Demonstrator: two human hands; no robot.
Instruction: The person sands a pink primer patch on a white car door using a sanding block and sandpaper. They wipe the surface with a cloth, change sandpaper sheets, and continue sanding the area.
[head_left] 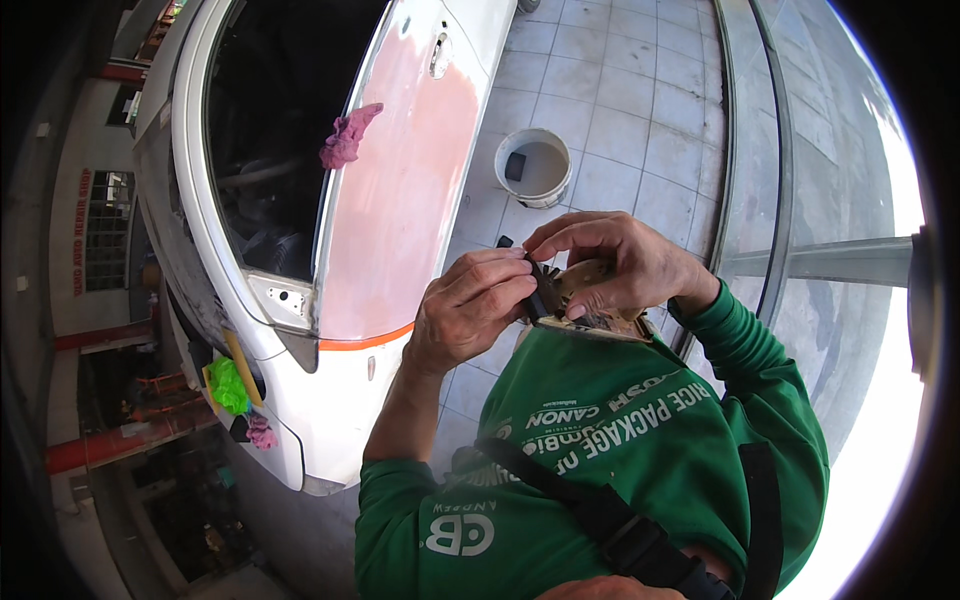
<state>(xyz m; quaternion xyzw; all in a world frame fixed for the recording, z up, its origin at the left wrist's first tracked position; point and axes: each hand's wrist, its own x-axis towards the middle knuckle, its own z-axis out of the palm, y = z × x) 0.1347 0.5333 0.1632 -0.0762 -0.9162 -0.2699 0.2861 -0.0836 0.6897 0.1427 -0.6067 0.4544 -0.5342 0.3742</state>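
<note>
I see two bare hands close together in front of a green shirt (pixel 640 430). They are up over the tile floor (pixel 625 100), to the right of the long edge of the white car door (pixel 400 240). The left hand (pixel 470 305) has its fingers closed on a small dark block (pixel 543 298). The right hand (pixel 632 262) is bent, with its fingertips at the top end of the block and its thumb lower down. I can't tell if it is gripping or just touching. A tan piece (pixel 590 275) sits between the right finger and thumb, partly hidden, and I can't make out what it is.

On the floor, near the door's edge, I see a white bucket (pixel 501 165) with a dark piece (pixel 515 167) inside. The door has a big pale pink patch, and an orange strip (pixel 366 341) runs along its front edge. A pink rag (pixel 348 137) lies on the door's top edge, by the window (pixel 285 110). A bright green cloth (pixel 229 385) is near the front corner of the car.
</note>
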